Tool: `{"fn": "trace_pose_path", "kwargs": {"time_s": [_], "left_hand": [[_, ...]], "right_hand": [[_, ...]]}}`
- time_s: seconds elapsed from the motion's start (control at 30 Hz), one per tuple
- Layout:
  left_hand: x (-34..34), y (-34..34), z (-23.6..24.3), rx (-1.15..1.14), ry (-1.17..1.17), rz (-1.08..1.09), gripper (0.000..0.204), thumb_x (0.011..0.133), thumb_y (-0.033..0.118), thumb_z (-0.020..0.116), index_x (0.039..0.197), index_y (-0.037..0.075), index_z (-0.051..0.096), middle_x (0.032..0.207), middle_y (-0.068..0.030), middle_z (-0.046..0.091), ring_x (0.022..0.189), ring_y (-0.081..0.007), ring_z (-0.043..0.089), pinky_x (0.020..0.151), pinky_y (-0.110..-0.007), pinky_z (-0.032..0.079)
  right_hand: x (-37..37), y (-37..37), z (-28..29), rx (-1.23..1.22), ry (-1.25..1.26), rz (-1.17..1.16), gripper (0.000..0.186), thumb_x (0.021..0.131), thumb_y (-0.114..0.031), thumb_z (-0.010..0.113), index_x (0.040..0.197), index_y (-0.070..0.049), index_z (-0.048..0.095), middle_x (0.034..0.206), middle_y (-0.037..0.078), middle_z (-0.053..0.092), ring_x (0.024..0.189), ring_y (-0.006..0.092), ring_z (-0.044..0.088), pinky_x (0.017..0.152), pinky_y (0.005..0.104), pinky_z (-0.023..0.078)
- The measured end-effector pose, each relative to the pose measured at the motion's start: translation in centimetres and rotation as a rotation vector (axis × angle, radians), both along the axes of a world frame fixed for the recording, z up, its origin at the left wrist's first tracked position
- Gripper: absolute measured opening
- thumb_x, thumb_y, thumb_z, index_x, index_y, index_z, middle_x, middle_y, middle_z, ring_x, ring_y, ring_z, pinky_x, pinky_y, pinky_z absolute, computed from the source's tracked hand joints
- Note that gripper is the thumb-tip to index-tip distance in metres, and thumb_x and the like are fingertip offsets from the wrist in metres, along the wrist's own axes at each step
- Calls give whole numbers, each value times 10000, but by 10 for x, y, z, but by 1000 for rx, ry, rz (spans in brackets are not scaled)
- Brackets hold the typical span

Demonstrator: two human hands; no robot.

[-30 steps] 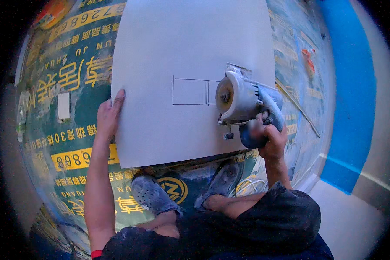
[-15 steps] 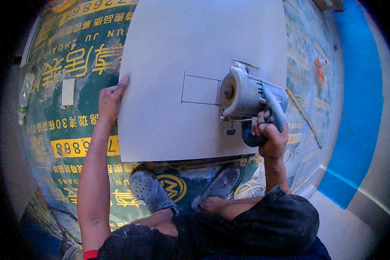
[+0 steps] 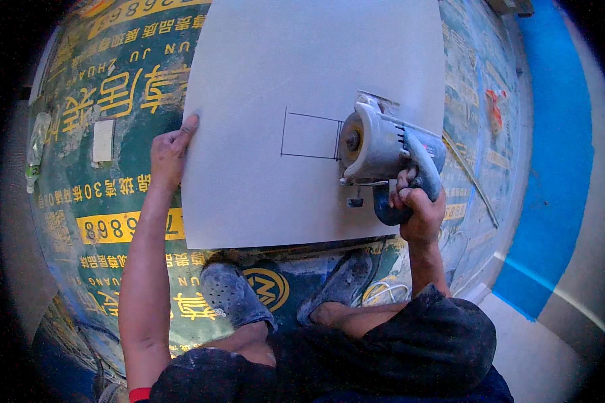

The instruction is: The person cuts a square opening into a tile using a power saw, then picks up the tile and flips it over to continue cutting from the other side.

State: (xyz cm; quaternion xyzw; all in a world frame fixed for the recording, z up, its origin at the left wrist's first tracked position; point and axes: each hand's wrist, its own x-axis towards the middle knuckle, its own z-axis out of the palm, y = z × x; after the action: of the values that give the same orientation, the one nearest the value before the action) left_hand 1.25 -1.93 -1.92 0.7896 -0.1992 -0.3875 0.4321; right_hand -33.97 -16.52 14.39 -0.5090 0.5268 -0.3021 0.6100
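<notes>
A person in dark clothing and grey clogs [image 3: 232,295] bends over a large white panel [image 3: 269,201] spread above a green floor covering [image 3: 138,144]. The right hand [image 3: 420,211] has its grip wrapped firmly around the dark loop handle [image 3: 388,209] of a dusty power saw [image 3: 379,144], which sits over the panel's right half, just beside a rectangular outline [image 3: 309,156] drawn in black. Whether the saw's blade meets the surface cannot be told from this angle. The left hand [image 3: 169,158] lies at the panel's left edge, thumb on top; whether that grip pinches the sheet cannot be told, as the other fingers are largely hidden.

The saw looks dense and front-heavy, likely to twist if held loosely; its rear handle is the natural hold, with fingers well clear of the round front housing. The panel appears stiff, smooth and perhaps brittle, probably awkward for its breadth and best taken by opposite edges, away from the saw; dust could make it slippery. A small white rectangular piece [image 3: 103,141] and a clear bottle [image 3: 37,148] lie to the left, a thin rod [image 3: 473,180] to the right.
</notes>
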Motion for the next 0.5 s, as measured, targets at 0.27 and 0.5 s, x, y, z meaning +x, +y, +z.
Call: {"fn": "trace_pose_path", "kwargs": {"time_s": [0.27, 0.5], "left_hand": [[4, 2, -3, 2, -25, -34, 677, 874, 588, 597, 656, -50, 651, 550, -21, 524, 522, -104, 423, 519, -283, 334], [0, 0, -1, -12, -31, -7, 672, 879, 581, 595, 644, -47, 645, 552, -24, 526, 524, -107, 424, 520, -281, 332]], "right_hand": [[-2, -4, -4, -1, -48, 24, 224, 700, -20, 539, 922, 10, 544, 760, 86, 553, 600, 147, 519, 556, 285, 449], [-2, -3, -6, -6, -12, 11, 253, 697, -30, 541, 944, 12, 510, 734, 73, 472, 555, 157, 440, 556, 311, 420]]}}
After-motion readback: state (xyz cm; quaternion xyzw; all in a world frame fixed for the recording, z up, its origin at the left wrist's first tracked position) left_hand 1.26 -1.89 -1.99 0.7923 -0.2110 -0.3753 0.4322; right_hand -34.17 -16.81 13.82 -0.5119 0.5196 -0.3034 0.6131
